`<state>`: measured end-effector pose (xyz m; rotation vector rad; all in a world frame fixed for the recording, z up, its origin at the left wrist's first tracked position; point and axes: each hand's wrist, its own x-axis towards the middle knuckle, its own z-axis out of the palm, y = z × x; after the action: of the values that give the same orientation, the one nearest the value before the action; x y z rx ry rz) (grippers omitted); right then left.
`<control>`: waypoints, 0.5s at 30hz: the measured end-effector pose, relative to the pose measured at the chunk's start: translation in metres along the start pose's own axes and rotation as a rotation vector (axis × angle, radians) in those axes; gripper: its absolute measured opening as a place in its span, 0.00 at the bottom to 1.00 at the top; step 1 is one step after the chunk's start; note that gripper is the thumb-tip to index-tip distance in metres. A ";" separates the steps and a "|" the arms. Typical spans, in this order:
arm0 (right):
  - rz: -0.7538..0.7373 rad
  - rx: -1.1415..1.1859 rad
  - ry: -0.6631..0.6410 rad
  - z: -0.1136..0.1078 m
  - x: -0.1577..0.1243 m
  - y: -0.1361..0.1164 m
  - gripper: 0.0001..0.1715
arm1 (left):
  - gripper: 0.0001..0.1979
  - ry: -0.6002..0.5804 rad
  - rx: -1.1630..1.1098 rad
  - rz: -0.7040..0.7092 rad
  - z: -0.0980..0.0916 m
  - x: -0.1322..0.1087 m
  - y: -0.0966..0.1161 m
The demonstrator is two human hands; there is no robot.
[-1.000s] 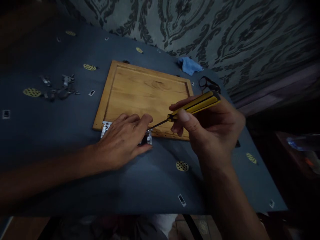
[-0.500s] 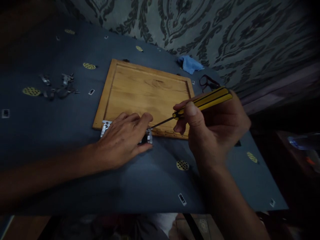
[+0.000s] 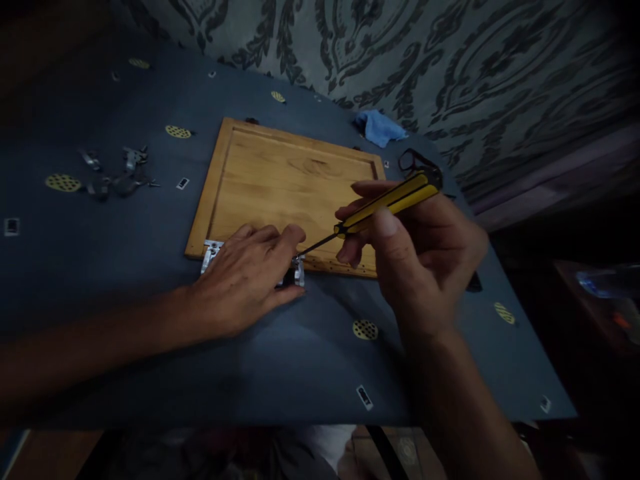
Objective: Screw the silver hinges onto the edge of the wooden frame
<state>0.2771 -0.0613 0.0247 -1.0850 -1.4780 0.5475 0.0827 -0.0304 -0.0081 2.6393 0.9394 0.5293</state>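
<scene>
A wooden panel (image 3: 295, 180) with a raised frame lies flat on the blue-grey table. Metal hardware (image 3: 213, 248) sits at its near left corner, and a second metal piece (image 3: 299, 275) is at the near edge. My left hand (image 3: 247, 277) rests over the hardware and the panel's edge, its fingers partly hiding both; the thumb lies beside the second piece. In my right hand (image 3: 415, 247) is a yellow and black screwdriver (image 3: 387, 202), held between thumb and fingers. Its thin shaft slants down left, with the tip at the second metal piece.
Several loose metal parts (image 3: 134, 159) lie at the left of the table (image 3: 300, 373). A blue cloth (image 3: 380, 128) and dark-framed glasses (image 3: 413, 162) are beyond the panel, near the patterned wall. A clear bottle (image 3: 605, 283) is at the far right.
My right hand and the screwdriver handle have moved slightly left, and the handle has turned a little. The tip stays at the metal piece. My left hand has hardly moved.
</scene>
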 end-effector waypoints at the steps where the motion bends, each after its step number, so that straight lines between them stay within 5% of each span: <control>1: -0.008 0.014 -0.014 -0.001 0.000 0.000 0.10 | 0.25 0.001 -0.002 -0.001 0.000 0.000 0.000; 6: -0.013 0.009 0.028 0.001 0.001 -0.001 0.04 | 0.24 -0.012 -0.011 -0.011 0.000 0.000 0.000; 15: 0.022 0.081 -0.011 -0.003 0.003 0.002 0.12 | 0.25 -0.004 -0.006 -0.001 -0.001 0.000 0.000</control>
<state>0.2807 -0.0586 0.0255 -1.0372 -1.4426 0.6247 0.0824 -0.0308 -0.0075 2.6329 0.9369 0.5255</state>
